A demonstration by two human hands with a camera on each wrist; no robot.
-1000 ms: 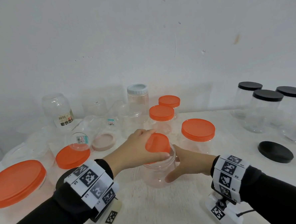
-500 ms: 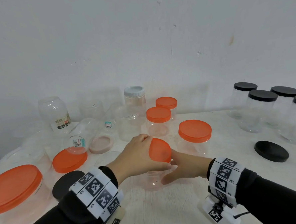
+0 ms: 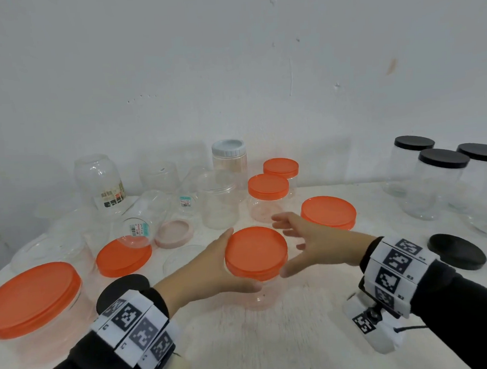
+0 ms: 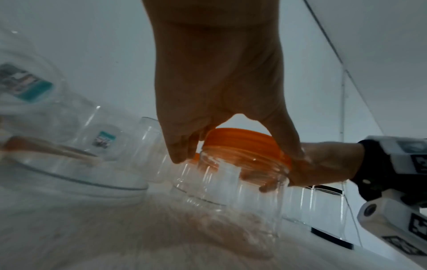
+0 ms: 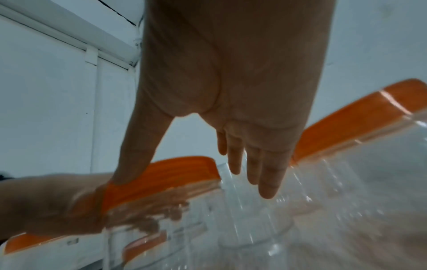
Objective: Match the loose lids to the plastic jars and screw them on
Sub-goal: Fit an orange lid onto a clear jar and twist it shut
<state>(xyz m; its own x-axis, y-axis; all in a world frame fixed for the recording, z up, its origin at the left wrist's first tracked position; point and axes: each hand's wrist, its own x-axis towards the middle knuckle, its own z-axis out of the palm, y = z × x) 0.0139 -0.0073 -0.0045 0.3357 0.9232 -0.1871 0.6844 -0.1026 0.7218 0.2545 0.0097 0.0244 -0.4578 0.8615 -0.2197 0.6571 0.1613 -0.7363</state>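
Observation:
A clear plastic jar stands on the white table in front of me, with an orange lid lying flat on its mouth. My left hand grips the jar just under the lid, thumb in front and fingers behind. In the left wrist view its fingers curl round the neck of the jar beneath the lid. My right hand is to the right of the lid, fingers spread and straight. In the right wrist view only its thumb touches the rim of the lid.
Loose lids lie about: orange, pink, black. Orange-lidded jars stand just behind my right hand and a big one at far left. Open clear jars crowd the back left, black-lidded jars the right.
The lid went from tilted in my left hand to flat on the jar. My left hand shifted down to the jar, and my right hand let go of the jar and opened.

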